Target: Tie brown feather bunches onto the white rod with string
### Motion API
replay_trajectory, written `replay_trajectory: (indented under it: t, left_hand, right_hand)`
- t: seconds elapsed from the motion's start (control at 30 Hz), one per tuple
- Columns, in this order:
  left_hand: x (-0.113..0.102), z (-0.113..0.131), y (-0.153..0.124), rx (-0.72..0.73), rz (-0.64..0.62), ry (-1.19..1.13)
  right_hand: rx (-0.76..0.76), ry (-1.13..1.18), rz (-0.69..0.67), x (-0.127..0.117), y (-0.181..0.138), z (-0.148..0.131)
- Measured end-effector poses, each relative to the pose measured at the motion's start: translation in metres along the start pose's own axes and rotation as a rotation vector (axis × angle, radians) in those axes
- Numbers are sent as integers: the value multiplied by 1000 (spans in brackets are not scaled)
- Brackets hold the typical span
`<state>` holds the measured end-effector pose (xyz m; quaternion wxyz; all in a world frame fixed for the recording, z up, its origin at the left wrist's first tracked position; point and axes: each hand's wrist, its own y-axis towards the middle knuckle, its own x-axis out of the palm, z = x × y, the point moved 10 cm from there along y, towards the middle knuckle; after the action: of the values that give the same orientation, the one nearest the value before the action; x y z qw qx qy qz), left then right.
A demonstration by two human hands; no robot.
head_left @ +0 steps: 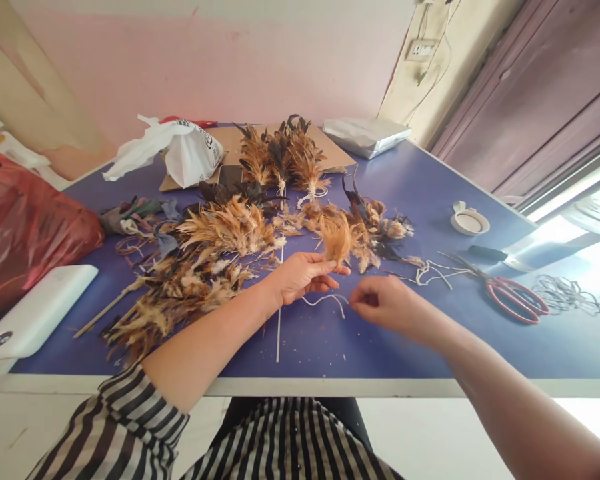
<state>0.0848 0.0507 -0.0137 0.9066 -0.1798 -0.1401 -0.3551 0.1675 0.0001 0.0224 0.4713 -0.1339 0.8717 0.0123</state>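
Between the thumb and fingers of my left hand (307, 277) is a small bunch of golden-brown feathers (336, 235), held upright by its base. My right hand (385, 300) is curled just to the right, its fingertips pressed together; whether anything is in them is too small to make out. Below and between the hands, a white string (325, 301) curves over the blue table (370, 353). A thin white stick (279, 333) lies under my left wrist. Loose brown feathers (225, 230) are heaped beyond and left of my left hand.
Tied feather bunches (283, 153) rest on cardboard (337, 150) at the back. On the right lie red-handled scissors (515, 297), a tape roll (470, 221), a dark-handled knife (487, 253) and tangled string (567, 295). A red plastic bag (30, 227) and white device (40, 310) occupy the left.
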Motion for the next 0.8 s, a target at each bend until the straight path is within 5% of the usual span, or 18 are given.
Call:
replay_trajectory:
  t: [0.17,0.4,0.8]
  left_hand:
    - [-6,-4,4,-35,-6,-87]
    - [-21,1,10,20,60,-182]
    - [-16,2,6,8,12,-85]
  right_hand:
    - [-37,265,39,-32,41,2]
    - [-17,538,-1,-22,69,13]
    - [-120,432,90,-30,57,18]
